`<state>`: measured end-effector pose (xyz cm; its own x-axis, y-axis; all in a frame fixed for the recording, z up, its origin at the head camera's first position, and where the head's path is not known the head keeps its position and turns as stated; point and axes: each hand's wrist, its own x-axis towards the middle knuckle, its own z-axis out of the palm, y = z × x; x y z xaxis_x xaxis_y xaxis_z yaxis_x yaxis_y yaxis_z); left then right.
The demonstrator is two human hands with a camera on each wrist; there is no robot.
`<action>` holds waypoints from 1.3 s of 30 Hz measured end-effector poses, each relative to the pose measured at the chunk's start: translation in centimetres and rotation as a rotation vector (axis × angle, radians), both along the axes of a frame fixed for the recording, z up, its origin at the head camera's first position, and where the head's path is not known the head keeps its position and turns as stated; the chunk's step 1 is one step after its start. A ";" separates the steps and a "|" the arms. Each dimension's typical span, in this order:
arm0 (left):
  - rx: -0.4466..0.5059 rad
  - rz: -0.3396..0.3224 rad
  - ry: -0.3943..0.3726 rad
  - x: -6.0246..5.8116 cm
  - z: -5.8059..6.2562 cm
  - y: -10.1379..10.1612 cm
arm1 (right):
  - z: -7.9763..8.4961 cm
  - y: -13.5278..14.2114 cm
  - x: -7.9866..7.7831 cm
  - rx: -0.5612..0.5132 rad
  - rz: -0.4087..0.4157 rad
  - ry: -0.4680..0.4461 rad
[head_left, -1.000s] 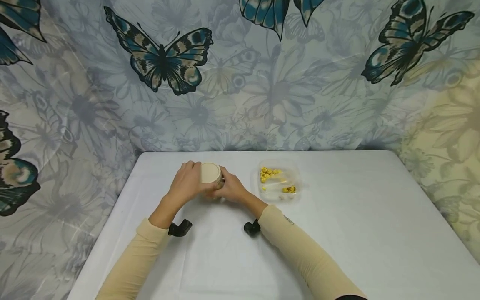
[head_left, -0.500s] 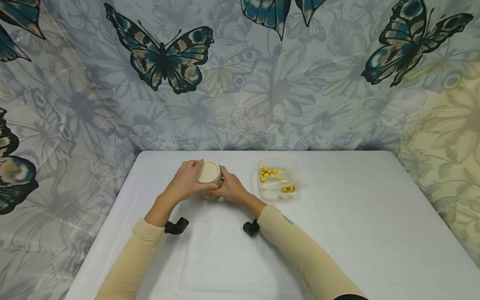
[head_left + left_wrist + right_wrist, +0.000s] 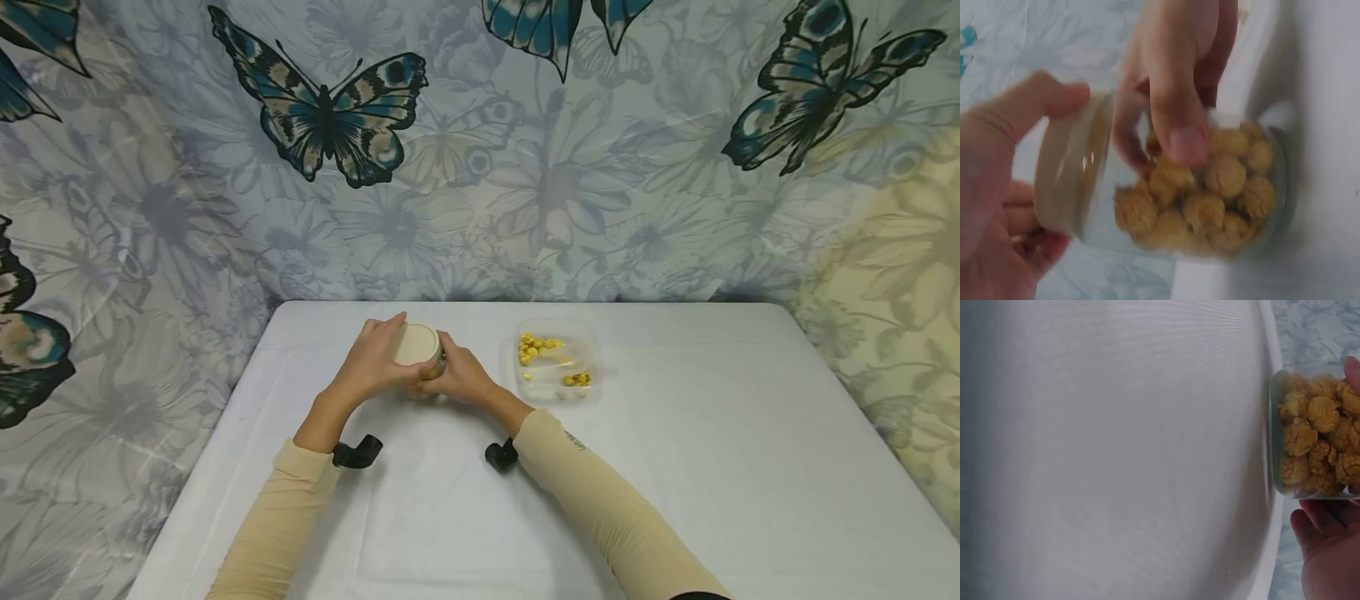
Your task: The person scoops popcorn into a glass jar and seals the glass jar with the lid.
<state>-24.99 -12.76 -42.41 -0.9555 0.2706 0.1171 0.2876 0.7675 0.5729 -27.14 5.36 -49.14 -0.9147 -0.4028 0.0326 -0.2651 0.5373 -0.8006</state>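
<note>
A clear glass jar (image 3: 1100, 212) with a cream lid (image 3: 417, 344) stands near the back of the table, left of centre. Round, golden-brown popcorn (image 3: 1204, 212) shows through its wall. My left hand (image 3: 367, 362) grips the lid, thumb on one side and fingers on the other. Around the glass body is my right hand (image 3: 461, 375), its thumb lying across the wall in the left wrist view. The right wrist view has the jar's lower part (image 3: 1319, 434) at its edge, with right-hand fingers beneath it.
To the right of the jar sits a clear plastic container (image 3: 596, 354) with small yellow pieces (image 3: 534, 347) in two corners. A white cloth (image 3: 675, 433) covers the table. Behind it hangs a butterfly-patterned backdrop (image 3: 555, 192). Black wrist mounts (image 3: 358, 452) stick out below the forearms.
My left hand has shifted slightly around the lid, its fingertips now further along the far edge, uncovering more of the lid's top. The right hand and the jar have hardly moved.
</note>
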 end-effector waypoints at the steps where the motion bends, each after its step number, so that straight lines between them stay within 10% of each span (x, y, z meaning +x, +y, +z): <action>1: 0.018 -0.020 -0.004 -0.1 -0.1 -0.3 | 0.0 0.0 0.0 -0.003 0.005 0.001; 6: 0.077 -0.077 -0.005 -0.3 -0.6 -1.0 | 0.2 0.0 0.1 -0.002 0.010 0.012; 19: 0.080 0.048 0.074 1.4 -1.1 -0.7 | 0.2 0.0 0.0 -0.026 0.025 0.024; 39: 0.157 0.061 0.156 1.5 -2.8 -0.3 | 0.7 0.4 -0.2 -0.054 0.073 -0.093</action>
